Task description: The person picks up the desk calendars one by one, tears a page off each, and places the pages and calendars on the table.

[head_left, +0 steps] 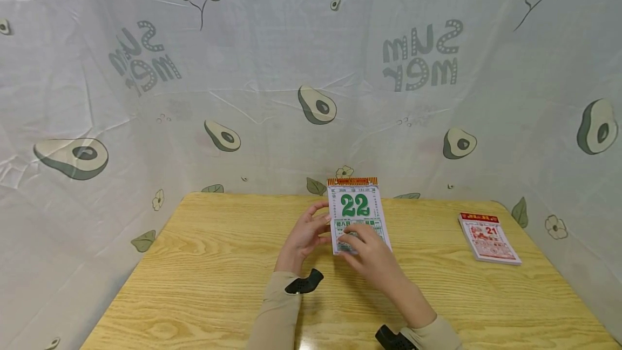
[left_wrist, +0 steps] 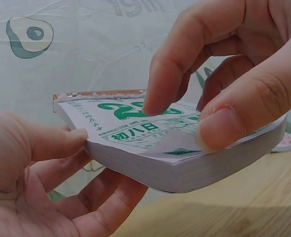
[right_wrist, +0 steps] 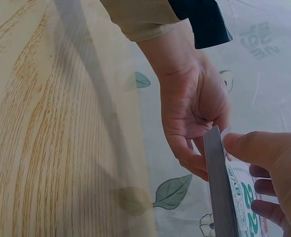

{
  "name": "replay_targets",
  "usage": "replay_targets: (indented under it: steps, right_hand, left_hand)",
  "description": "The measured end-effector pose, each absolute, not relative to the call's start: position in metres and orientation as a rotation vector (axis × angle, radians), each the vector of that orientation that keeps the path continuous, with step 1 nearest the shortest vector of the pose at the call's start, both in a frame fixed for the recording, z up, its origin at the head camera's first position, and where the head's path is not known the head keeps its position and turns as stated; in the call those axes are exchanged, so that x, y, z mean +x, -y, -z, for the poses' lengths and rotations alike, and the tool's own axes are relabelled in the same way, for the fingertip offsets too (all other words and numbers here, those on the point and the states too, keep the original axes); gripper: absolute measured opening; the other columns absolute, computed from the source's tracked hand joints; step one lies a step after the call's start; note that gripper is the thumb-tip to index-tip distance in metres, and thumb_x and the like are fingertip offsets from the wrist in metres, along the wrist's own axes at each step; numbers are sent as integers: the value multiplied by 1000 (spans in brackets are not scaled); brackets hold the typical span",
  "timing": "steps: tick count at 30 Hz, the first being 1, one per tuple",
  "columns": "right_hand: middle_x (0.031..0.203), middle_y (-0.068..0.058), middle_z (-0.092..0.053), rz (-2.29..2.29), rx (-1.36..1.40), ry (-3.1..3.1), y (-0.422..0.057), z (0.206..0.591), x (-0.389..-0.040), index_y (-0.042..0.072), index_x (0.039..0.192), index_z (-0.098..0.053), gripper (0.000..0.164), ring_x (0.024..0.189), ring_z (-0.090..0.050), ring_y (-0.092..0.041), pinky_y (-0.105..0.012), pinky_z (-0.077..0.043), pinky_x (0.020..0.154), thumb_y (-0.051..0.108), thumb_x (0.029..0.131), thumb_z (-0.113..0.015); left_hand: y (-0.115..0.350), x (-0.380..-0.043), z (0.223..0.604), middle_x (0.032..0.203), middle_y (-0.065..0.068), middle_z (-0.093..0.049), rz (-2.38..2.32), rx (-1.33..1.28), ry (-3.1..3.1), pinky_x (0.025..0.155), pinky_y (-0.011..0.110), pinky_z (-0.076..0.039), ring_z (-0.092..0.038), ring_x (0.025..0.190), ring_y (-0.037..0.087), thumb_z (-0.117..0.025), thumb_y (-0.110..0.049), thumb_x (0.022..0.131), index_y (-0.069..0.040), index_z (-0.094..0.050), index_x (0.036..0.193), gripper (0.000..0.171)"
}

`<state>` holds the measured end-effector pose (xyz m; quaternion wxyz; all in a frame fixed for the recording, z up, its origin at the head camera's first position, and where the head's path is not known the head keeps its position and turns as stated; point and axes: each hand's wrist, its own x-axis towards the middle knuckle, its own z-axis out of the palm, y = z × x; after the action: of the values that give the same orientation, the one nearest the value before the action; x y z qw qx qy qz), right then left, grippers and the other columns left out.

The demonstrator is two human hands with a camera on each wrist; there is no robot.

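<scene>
By the left hand (head_left: 307, 231), the green calendar pad (head_left: 357, 210) is gripped at its left side, thumb above and fingers beneath, apparently so that it is steadied for the right hand (head_left: 371, 253). There, thumb and fingers are parted, the lifted lower edge of the top sheet (left_wrist: 176, 142) being touched by the thumb. Well right of both hands, a red calendar (head_left: 489, 241) is laid on the table (head_left: 218, 258), seemingly set aside.

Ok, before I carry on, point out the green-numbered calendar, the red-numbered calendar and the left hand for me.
Green-numbered calendar (head_left: 356, 208), head view: front page, at the 22.
Red-numbered calendar (head_left: 489, 239), head view: middle of the top page.
Left hand (head_left: 304, 234), head view: middle of the hand.
</scene>
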<state>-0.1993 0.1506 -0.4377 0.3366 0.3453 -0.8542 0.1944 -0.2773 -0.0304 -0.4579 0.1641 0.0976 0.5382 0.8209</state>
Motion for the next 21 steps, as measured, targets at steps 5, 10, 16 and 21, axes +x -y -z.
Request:
replay_targets:
  steps: [5,10,16,21]
  right_hand:
    - [108,-8,-63,-507,899,2224,-152,438,-200,10,97,-70,31,103,-59,-23,-39,-53,87,17,71,-86]
    - [107,-9,-63,-517,912,2206,-152,438,-201,9,97,-70,31,103,-58,-24,-40,-53,87,15,71,-86]
    - [104,-8,-64,-513,903,2169,-151,439,-202,9,93,-70,27,99,-58,-23,-38,-52,85,11,71,-85]
    - [100,-8,-64,-516,883,2148,-151,441,-201,7,86,-69,20,96,-58,-22,-37,-52,82,9,72,-83]
  left_hand:
    - [31,-278,458,103,-5,-71,-2339,280,-1542,68,34,-55,-64,88,18,-52,-10,100,-18,-47,132,34]
    - [31,-278,458,102,-6,-71,-2343,288,-1540,68,34,-54,-64,88,18,-53,-10,100,-19,-49,131,33]
    - [30,-280,459,103,-5,-71,-2341,286,-1529,69,34,-54,-65,88,18,-53,-11,100,-18,-48,131,33]
    - [30,-280,460,105,-4,-71,-2337,275,-1530,70,35,-54,-64,90,18,-53,-11,100,-16,-45,134,35]
